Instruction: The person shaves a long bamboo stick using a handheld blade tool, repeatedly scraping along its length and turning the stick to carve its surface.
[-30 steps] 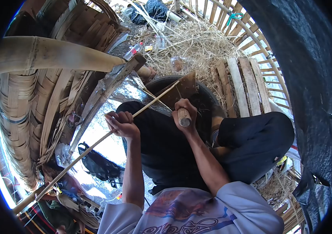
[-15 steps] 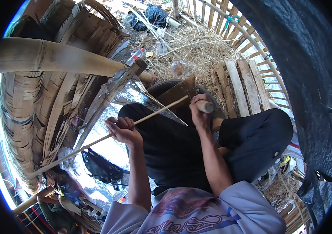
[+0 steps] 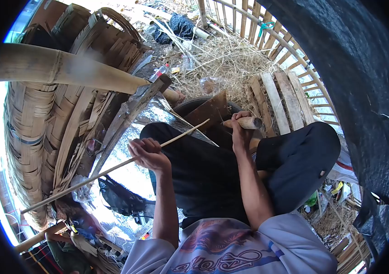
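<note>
A long thin bamboo stick runs diagonally through my left hand, whose fingers are curled round it. Its upper end lies over my dark trousers, short of my right hand. The fingers of my right hand wrap round a thick wooden handle. A thin blade seems to extend left from that handle, but its outline is hard to make out. Behind both hands a brown flat board leans in a round black container. The stick's tip is apart from the handle.
At the left are a thick bamboo pole and woven bamboo. A black bag lies beside my left forearm. Wooden slats, straw and a plastic bottle lie ahead. Part of another person shows at lower left.
My right hand has moved right with the handle, which has turned sideways, away from the stick. My left hand has shifted slightly right and down, and the stick's upper end is lower.
</note>
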Available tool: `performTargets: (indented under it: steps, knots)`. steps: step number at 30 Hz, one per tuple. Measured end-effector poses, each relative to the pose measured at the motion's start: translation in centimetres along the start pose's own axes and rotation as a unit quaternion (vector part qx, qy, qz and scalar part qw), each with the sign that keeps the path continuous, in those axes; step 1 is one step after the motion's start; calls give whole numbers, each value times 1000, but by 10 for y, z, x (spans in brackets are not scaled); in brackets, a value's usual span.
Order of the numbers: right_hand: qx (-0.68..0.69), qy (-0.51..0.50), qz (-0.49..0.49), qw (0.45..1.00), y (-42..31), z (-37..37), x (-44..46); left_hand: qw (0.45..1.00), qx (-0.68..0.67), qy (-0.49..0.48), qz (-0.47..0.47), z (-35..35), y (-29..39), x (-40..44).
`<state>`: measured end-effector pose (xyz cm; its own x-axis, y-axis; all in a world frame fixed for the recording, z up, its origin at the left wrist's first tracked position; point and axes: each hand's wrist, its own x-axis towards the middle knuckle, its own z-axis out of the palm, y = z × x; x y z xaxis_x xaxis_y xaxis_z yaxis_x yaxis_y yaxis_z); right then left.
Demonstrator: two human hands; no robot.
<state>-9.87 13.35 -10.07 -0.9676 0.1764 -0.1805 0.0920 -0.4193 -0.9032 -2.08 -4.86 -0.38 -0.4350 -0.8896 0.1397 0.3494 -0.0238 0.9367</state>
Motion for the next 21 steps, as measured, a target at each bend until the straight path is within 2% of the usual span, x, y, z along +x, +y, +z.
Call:
performTargets:
  steps: [2,4,7,9,13,15,19,21]
  knots:
    - [-9,-21,-5,1000,10,-3,0,1000,15,-7,4,3,-6,-1]
    - [-22,-37,-10,999,15,-3,-1,995,6,-71,63,4,-12,-3]
    - [21,-60,34,997,21,-4,-6,987,-23,-142,65,8,-13,-11]
    - [-59,-81,16,995,22,-3,-9,980,-51,-183,54,6,-14,-16]
    - [-124,-106,25,986,14,-1,-13,984,-54,-171,13,-9,-17,-25]
    - [-169,-157,9,973,4,0,-15,986,-45,-158,16,-21,-16,-27]
    - [-126,-183,5,975,13,0,-15,989,-31,-140,26,-33,-18,-32]
    - [-131,-179,-35,974,20,-3,-15,988,-41,-145,24,-31,-18,-33]
